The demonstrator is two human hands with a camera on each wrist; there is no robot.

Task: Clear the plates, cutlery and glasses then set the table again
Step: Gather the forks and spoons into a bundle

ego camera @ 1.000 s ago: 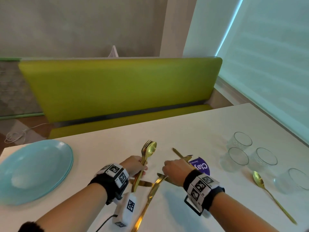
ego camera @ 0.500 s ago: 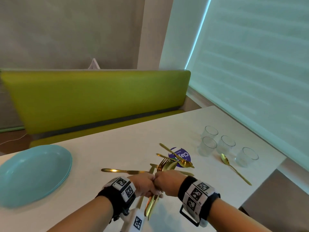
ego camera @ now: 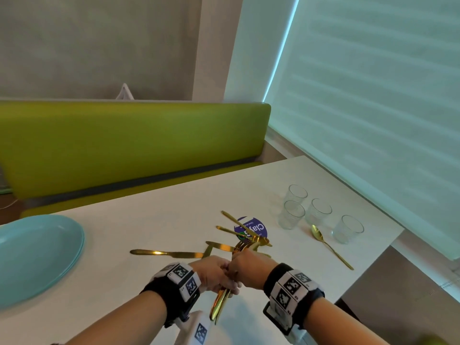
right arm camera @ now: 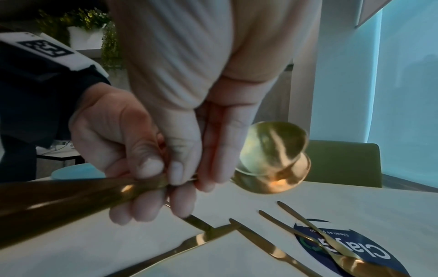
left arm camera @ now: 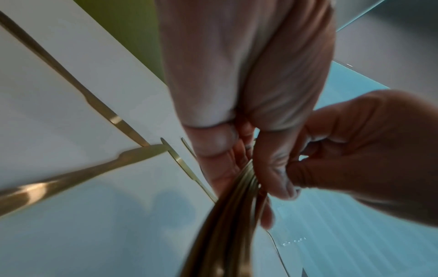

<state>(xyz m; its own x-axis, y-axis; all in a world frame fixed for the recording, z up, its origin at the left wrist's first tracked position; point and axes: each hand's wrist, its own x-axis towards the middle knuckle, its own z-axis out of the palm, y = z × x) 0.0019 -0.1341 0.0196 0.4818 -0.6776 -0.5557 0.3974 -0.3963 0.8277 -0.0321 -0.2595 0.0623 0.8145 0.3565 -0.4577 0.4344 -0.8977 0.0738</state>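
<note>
My left hand (ego camera: 219,276) and right hand (ego camera: 245,266) meet over the white table (ego camera: 149,220), both holding one bundle of gold cutlery (ego camera: 220,303). Its fork tines and spoon bowls (right arm camera: 272,159) point away from me. In the left wrist view my left fingers (left arm camera: 213,146) wrap the handles (left arm camera: 227,215). My right thumb and fingers (right arm camera: 176,168) pinch the bundle just behind the bowls. Two gold knives (ego camera: 166,253) lie loose ahead of the hands. Two more gold pieces (ego camera: 236,224) cross on a purple sticker (ego camera: 260,227).
A stack of teal plates (ego camera: 37,255) sits at the table's left. Several empty glasses (ego camera: 293,214) stand at the right, with a gold spoon (ego camera: 331,246) lying beside them. A green bench (ego camera: 124,145) runs behind the table; the table's right edge drops off near the window blind.
My right hand has left the cutlery lying on the table and joined the left hand on the bundle. The bundle has tipped from upright to pointing away, closer to me.
</note>
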